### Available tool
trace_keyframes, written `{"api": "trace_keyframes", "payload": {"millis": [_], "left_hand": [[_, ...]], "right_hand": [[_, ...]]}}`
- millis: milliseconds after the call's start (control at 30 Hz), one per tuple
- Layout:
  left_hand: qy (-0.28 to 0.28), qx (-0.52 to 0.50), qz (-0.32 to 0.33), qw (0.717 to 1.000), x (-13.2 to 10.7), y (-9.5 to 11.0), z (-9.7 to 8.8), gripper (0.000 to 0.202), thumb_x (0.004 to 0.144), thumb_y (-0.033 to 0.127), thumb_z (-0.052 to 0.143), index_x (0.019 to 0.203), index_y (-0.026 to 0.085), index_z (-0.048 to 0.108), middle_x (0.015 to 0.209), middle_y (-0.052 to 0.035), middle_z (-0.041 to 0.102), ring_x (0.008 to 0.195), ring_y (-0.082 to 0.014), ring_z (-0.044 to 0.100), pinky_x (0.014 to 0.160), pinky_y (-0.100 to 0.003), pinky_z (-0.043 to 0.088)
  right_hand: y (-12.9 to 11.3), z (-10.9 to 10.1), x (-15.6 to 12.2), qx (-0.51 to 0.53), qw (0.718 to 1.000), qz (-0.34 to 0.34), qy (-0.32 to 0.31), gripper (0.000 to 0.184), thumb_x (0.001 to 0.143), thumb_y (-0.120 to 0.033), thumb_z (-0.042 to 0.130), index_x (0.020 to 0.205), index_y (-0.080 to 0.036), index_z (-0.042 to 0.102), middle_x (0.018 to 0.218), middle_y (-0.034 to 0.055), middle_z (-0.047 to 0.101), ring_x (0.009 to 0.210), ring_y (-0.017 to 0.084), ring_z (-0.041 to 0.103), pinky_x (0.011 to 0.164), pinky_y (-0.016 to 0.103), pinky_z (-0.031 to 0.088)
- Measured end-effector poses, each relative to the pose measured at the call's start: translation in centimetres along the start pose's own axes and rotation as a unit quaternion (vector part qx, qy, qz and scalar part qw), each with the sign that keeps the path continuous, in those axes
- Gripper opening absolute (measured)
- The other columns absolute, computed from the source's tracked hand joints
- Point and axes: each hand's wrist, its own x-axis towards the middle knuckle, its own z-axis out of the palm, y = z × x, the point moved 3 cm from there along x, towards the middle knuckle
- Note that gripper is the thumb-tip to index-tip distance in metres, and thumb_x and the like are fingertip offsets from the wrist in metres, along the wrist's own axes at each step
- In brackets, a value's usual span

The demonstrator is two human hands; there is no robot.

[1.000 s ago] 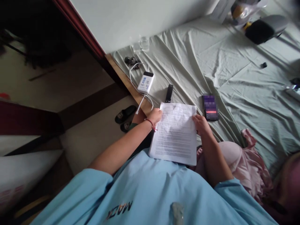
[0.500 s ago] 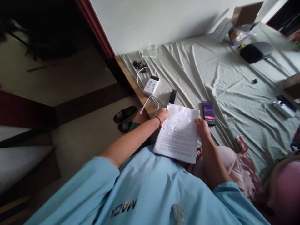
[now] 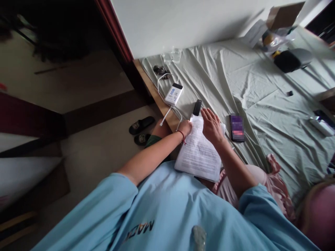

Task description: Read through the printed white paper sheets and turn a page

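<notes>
A stack of printed paper sheets (image 3: 197, 155) rests on my lap, against the front of my blue shirt. My left hand (image 3: 185, 128), with a red string on its wrist, grips the stack's upper left edge. My right hand (image 3: 212, 125) lies flat over the upper right part of the sheets, its fingers stretched out and hiding some of the text. Just beyond the top edge is a small black object (image 3: 197, 107), perhaps a stapler. To the right of the stack lies a phone (image 3: 237, 128) with its screen lit.
A white power bank (image 3: 173, 94) with white cables lies near the bed's wooden edge (image 3: 150, 85). Clear cups (image 3: 172, 55) stand by the wall. Farther right are a black case (image 3: 291, 60) and an open cardboard box (image 3: 285, 15). Slippers (image 3: 141, 125) are on the floor.
My right hand has left the stack's right edge and moved up and left, now flat over the top of the sheets. My left hand keeps its hold. The view has shifted slightly.
</notes>
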Motion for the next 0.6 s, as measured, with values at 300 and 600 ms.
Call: {"api": "trace_keyframes", "payload": {"millis": [300,600], "left_hand": [[0.002,0.002,0.009,1.0,-0.5,0.0,-0.1,0.033,0.099,0.019,0.043,0.103,0.009,0.074,0.104,-0.0173,0.074,0.096,-0.0237,0.067,0.082,-0.03,0.046],[0.001,0.019,0.004,1.0,-0.1,0.0,0.3,0.03,0.098,0.018,0.045,0.097,0.011,0.074,0.102,-0.0172,0.074,0.095,-0.0237,0.068,0.078,-0.029,0.044]], "right_hand": [[-0.6,0.7,0.5,-0.008,0.999,0.012,-0.042,0.069,0.089,0.0,0.035,0.155,-0.018,0.045,0.155,0.0081,0.053,0.156,0.027,0.026,0.125,0.064,0.013],[-2.1,1.1,1.0,-0.042,0.997,0.057,-0.031,0.053,0.098,-0.009,0.034,0.146,-0.017,0.055,0.158,0.0134,0.047,0.154,0.032,0.025,0.121,0.062,0.022]]}}
